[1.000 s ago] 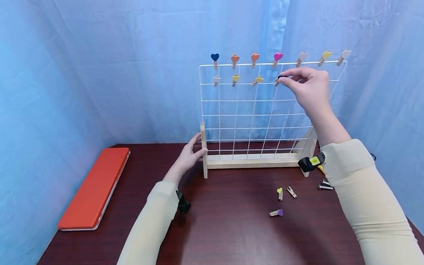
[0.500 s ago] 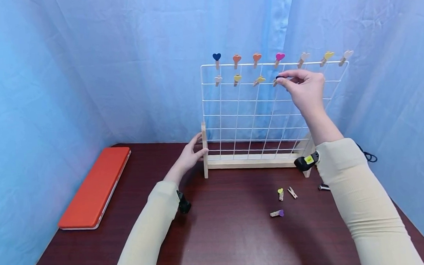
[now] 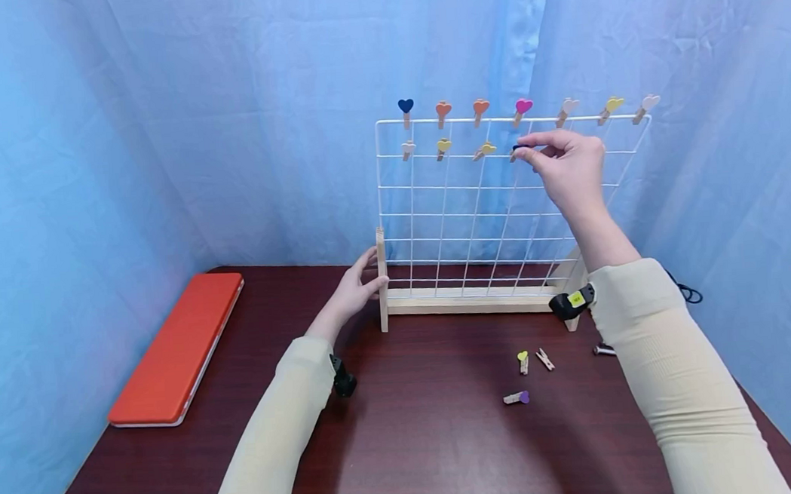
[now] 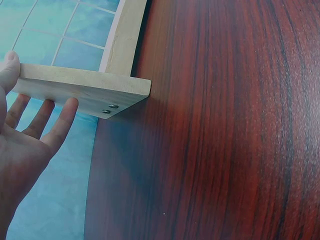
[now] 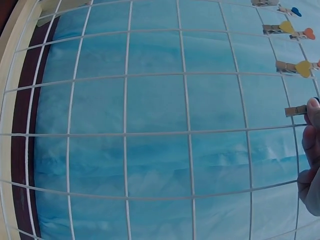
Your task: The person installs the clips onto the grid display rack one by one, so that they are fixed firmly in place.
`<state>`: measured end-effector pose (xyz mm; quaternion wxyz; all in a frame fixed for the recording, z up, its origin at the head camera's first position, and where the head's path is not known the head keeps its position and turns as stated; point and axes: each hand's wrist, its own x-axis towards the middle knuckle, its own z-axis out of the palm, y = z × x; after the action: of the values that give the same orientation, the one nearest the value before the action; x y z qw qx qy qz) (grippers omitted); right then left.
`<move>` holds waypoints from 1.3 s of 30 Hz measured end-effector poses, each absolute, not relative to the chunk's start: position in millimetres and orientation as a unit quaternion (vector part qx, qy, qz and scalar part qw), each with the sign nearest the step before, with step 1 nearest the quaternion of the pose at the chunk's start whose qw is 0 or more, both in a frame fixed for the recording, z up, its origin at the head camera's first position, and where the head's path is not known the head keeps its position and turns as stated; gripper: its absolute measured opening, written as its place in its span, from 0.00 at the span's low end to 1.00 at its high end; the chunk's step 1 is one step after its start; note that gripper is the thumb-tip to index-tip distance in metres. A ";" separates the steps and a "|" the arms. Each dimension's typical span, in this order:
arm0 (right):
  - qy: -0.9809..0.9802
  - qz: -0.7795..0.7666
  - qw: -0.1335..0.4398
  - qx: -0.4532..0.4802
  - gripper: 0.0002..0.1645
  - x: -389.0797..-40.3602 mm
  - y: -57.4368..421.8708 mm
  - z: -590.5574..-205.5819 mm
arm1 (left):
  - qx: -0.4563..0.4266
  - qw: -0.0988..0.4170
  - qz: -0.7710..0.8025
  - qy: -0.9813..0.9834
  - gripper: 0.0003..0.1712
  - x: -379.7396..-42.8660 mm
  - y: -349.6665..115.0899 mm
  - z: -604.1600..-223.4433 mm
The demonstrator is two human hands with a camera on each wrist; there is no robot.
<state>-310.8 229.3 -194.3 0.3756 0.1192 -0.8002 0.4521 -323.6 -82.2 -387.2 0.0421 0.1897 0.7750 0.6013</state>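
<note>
In the head view, my right hand [image 3: 570, 164] pinches a clothespin [image 3: 516, 151] with a dark heart between thumb and fingertips, at the second wire of the white grid rack [image 3: 462, 216]. The right wrist view shows the clothespin's wooden end [image 5: 295, 111] beside a grid wire; whether it bites the wire I cannot tell. My left hand [image 3: 351, 291] rests against the rack's left wooden foot [image 3: 382, 293]. Its fingers lie fairly straight along the foot's outer face, and the thumb [image 4: 10, 70] touches the edge. Several heart clothespins stand along the top wire, with others on the second.
On the dark wooden table lie a yellow-heart clothespin [image 3: 523, 362], a plain-looking one [image 3: 544, 359] and a purple-heart one [image 3: 516, 397]. A red flat case [image 3: 180, 351] lies at the left. Metal bolts [image 3: 603, 350] and a black cable [image 3: 691, 293] are near the right forearm.
My right hand has shifted slightly left and down, with the dark-heart clothespin still pinched at the second wire. The left hand stays at the rack's foot.
</note>
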 end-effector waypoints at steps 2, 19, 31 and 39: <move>-0.799 0.449 0.383 0.117 0.14 -311.0 229.0 -195.2 | 0.191 0.044 0.602 0.774 0.39 -323.5 -82.0 -386.7; -0.820 0.382 0.407 0.126 0.16 -308.9 230.6 -192.8 | 0.185 0.026 0.596 0.781 0.39 -342.3 -82.1 -407.7; -0.825 0.295 0.454 0.162 0.15 -313.1 232.1 -189.0 | 0.186 0.045 0.602 0.775 0.39 -326.1 -83.5 -389.9; -0.814 0.315 0.454 0.182 0.16 -300.9 240.2 -191.2 | 0.184 0.049 0.602 0.776 0.39 -319.2 -82.5 -383.3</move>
<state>-300.9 240.2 -191.2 0.4535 0.1821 -0.8138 0.3145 -319.2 -82.5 -383.3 0.0487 0.1845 0.7756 0.6017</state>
